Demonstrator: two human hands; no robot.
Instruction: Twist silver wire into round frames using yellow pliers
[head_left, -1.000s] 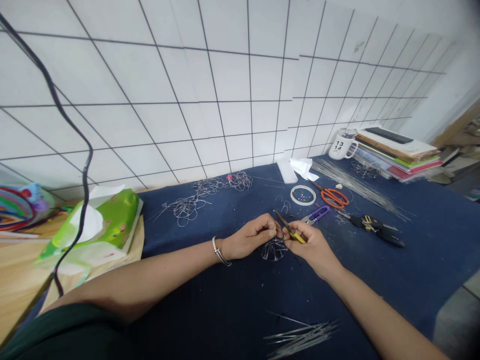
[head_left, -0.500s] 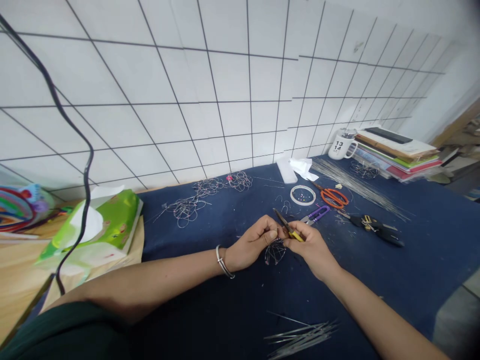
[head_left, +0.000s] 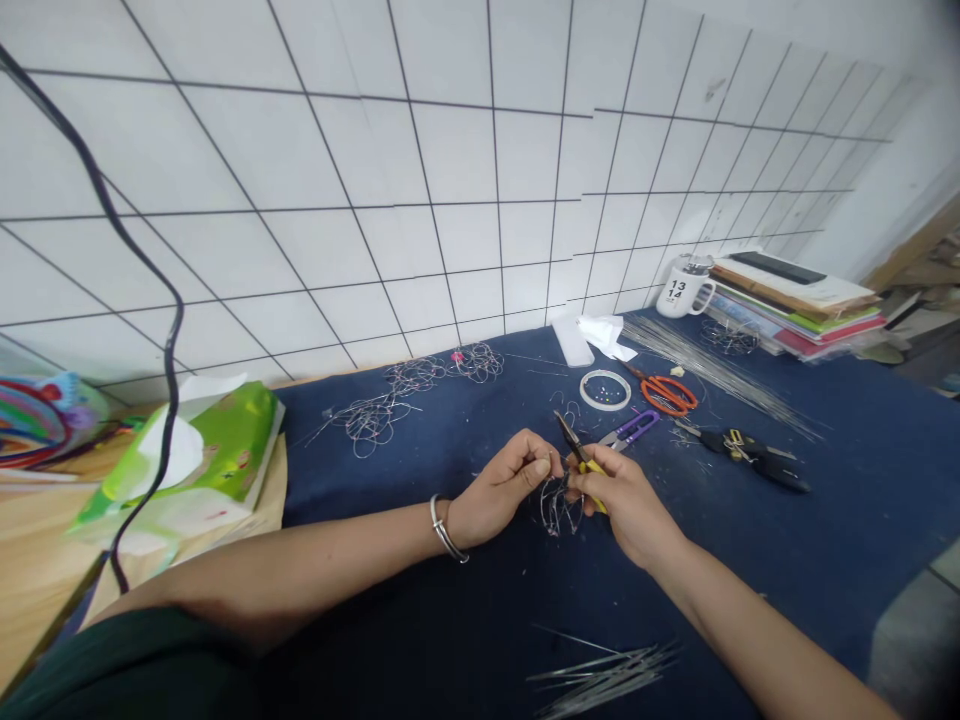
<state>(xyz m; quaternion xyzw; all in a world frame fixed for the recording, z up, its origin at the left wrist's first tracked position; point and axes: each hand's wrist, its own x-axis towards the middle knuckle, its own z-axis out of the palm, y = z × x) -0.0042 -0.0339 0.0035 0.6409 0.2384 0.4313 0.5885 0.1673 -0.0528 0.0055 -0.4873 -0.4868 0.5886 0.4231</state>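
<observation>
My left hand (head_left: 517,475) is closed in a pinch at the upper left of a small wire piece (head_left: 559,510); what sits between its fingertips is too small to make out. My right hand (head_left: 619,490) is wrapped round yellow-handled pliers (head_left: 592,470), whose dark jaws point up and to the left. The right fingertips also touch the wire piece, which hangs below both hands as rounded loops. Just beyond the pliers lie small purple scissors (head_left: 636,428).
Tangled wire loops (head_left: 371,420) lie by the tiled wall. To the right are a bead ring (head_left: 605,404), orange scissors (head_left: 667,396), black pliers (head_left: 765,466), long wires (head_left: 712,370), a mug (head_left: 681,290) and books (head_left: 802,315). Cut wires (head_left: 607,680) lie in front; a tissue pack (head_left: 225,450) sits left.
The pliers have tilted more upright in my right hand, with more of the yellow handles showing. The wire piece has turned and shifted slightly right. My left hand has barely moved.
</observation>
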